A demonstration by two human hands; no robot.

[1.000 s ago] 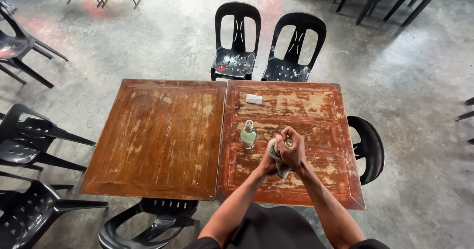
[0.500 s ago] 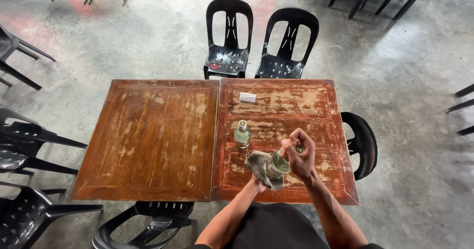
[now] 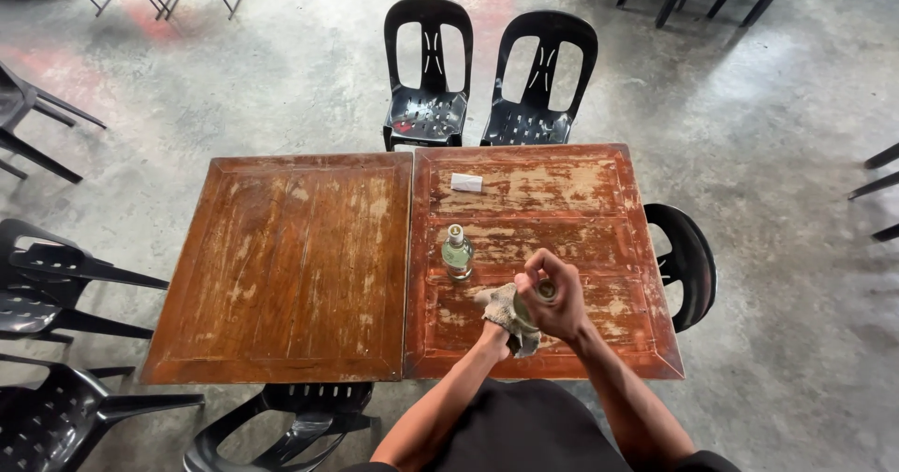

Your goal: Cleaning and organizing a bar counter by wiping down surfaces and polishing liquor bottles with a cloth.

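Right hand [image 3: 554, 302] curls shut around a small bottle's [image 3: 543, 291] top; left hand [image 3: 501, 327] clutches a rag [image 3: 508, 311] at its 8 o'clock, touching

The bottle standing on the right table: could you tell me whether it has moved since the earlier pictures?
No. The standing bottle keeps its place beside the seam between the two tables, below the white slip; only the camera shifted.

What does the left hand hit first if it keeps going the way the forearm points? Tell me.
The left hand, wrapped in a grey cloth, points up and right toward the right hand. It would meet the small bottle that the right hand grips almost at once; they look to be touching already.
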